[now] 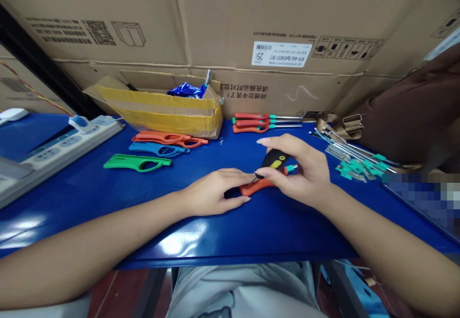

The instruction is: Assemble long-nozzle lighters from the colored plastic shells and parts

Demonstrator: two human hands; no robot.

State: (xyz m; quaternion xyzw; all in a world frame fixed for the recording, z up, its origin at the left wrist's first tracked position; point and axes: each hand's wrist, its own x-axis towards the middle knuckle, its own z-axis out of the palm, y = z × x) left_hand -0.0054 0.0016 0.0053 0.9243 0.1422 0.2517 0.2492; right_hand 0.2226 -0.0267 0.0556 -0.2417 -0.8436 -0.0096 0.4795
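An orange utility lighter lies on the blue table in front of me. My left hand pinches its left end between the thumb and fingers. In my right hand is a short black-and-yellow screwdriver, gripped between thumb and fingers. Its thin shaft slants down to the left, and the tip meets the lighter's body near my left fingertips. A teal collar and a bit of metal tube show at the lighter's right end, partly behind my right hand.
Behind my hands lie several red lighters. Orange, blue and green handle shells are at the left, below a yellow-taped carton. Metal rods with teal parts are piled at the right. A power strip runs along the left.
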